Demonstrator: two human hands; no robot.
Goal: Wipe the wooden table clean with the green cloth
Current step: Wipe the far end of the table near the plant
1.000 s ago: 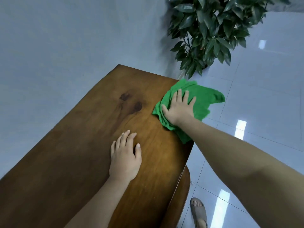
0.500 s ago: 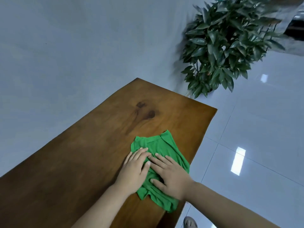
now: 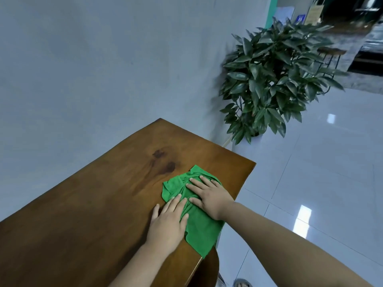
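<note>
The green cloth [image 3: 199, 227] lies bunched on the wooden table [image 3: 93, 214], near its right edge, and one corner hangs over that edge. My right hand [image 3: 209, 196] presses flat on the upper part of the cloth, fingers spread. My left hand [image 3: 168, 223] lies flat beside it, fingertips and right side on the cloth's left edge, the thumb on bare wood. A dark knot stain [image 3: 165, 162] marks the wood just beyond the cloth.
A grey wall runs along the table's far side. A leafy potted plant [image 3: 275, 79] stands on the glossy tiled floor [image 3: 310, 172] past the table's end. A rounded wooden chair back [image 3: 207, 270] sits under the right edge, and a sandalled foot [image 3: 241, 283] is below.
My right hand dragged the cloth back from the table's far right corner toward me. My left hand shifted right from bare wood onto the cloth's edge. The view tilted up.
</note>
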